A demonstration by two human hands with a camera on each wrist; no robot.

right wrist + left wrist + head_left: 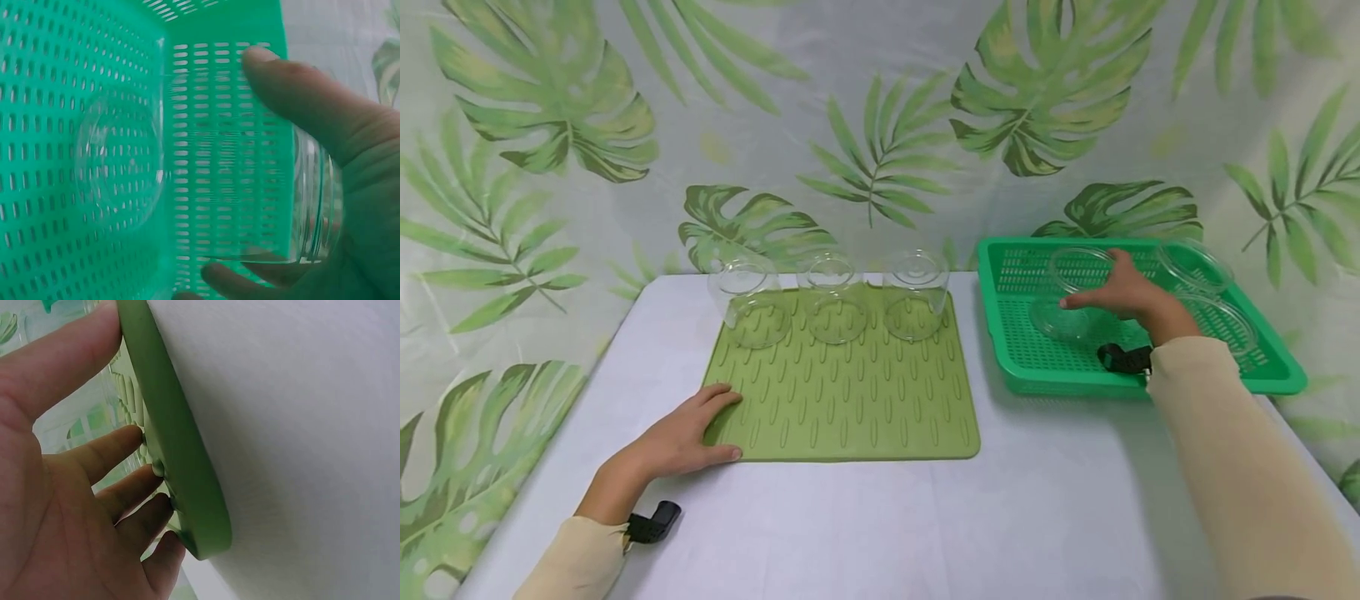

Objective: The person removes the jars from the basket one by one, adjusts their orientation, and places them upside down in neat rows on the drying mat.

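My right hand (1123, 292) reaches into the green basket and holds a clear jar (1060, 287), thumb on one side and fingers on the other. In the right wrist view the jar's ridged neck (312, 194) is close to the palm, and its round base (122, 159) is over the basket floor. My left hand (681, 433) rests at the near left corner of a green ribbed mat (850, 400). Its fingertips (153, 478) touch the mat's ridged top along the edge. Three clear jars (748, 304) stand in a row along the mat's far side.
The green basket (992, 325) stands on the right of the white-covered table (880, 525), with more clear glassware (1213, 321) in its right part. A leaf-patterned cloth (880, 125) hangs behind the table. Each wrist wears a black camera (655, 522).
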